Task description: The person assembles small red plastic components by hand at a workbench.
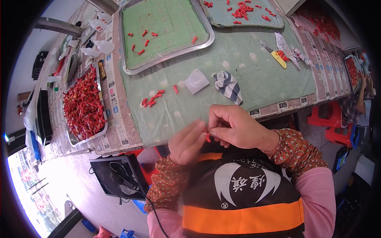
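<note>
Close in front of my body, both hands meet at a small red moulded piece [207, 137], perhaps a tiny figure. Thumb and fingertips of my left hand [185, 143], a little blurred, press on it from one side. My right hand [238, 126] pinches at its other side with curled fingers, which hide part of it. Several like red pieces [152, 99] lie on the green cloth [170, 119] beyond my left hand. Farther up are a white square pad [196, 81] with a round disc and a crumpled striped rag [229, 87].
A metal tray [127, 68] lined in green holds a few scattered red pieces; a second tray [254, 26] stands beside it. At left, another tray [106, 126] is heaped with red pieces. A yellow-handled knife [279, 59] lies at right. White bottles [104, 47] stand at far left; a co-worker's arm [362, 93] shows at right.
</note>
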Demonstrator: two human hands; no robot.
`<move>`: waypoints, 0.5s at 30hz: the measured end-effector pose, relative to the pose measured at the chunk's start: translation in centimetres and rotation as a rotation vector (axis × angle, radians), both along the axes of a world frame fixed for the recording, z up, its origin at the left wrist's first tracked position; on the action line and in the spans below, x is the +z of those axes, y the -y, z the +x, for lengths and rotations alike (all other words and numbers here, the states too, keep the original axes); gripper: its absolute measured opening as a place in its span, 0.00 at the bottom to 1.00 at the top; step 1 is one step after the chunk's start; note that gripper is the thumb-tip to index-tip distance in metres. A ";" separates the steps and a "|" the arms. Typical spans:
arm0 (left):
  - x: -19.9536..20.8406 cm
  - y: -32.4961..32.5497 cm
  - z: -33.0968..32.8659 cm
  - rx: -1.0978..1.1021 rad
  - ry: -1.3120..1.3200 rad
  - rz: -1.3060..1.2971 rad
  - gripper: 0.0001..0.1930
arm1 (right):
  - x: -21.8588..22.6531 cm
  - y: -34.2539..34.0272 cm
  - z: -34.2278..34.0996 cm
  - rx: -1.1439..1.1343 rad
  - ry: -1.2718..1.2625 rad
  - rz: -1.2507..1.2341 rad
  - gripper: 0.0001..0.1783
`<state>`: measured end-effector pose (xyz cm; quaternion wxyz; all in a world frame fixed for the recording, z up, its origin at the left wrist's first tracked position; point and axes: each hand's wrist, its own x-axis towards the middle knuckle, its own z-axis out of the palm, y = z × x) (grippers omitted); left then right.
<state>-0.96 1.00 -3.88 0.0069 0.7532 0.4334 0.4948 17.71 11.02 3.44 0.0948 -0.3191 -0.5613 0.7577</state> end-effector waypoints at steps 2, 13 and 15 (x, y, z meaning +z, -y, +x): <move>-0.3 -0.1 -0.1 -0.036 -0.013 0.035 0.14 | 0.0 0.0 0.0 0.007 0.019 0.004 0.05; -0.6 -0.3 -0.6 -0.052 -0.094 0.079 0.12 | -0.1 -0.1 -0.1 0.010 0.072 -0.075 0.05; -0.6 -0.3 -0.6 -0.053 -0.093 0.075 0.12 | -0.1 -0.1 -0.1 0.007 0.069 -0.077 0.05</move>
